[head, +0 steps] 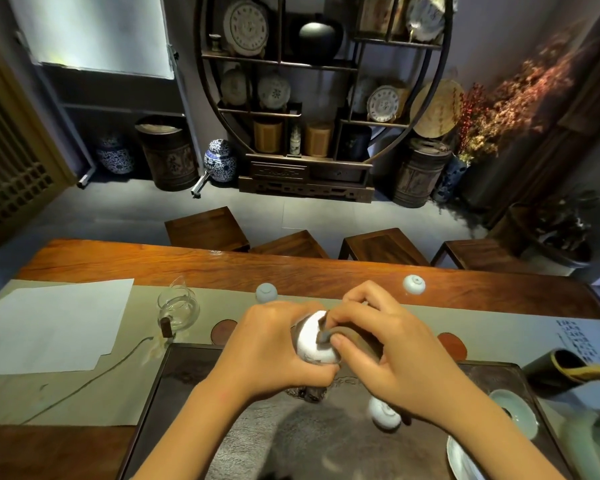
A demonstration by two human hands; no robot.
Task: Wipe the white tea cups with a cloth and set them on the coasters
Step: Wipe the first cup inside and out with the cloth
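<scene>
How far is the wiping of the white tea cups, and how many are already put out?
Two pale cups stand inverted on the far table runner, seemingly finished. The left hand holds a white cup while the right hand rubs it with a dark brown cloth. Another white cup waits on the dark tray. Two round reddish coasters are unoccupied.

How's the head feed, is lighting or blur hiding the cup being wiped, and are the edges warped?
Head view: dim, warm light; the cup between the left hand and right hand is bright and slightly soft, the brown cloth dark against it. The second cup on the tray is blurred. Wide-angle bending curves the table edge and shelf.
</scene>
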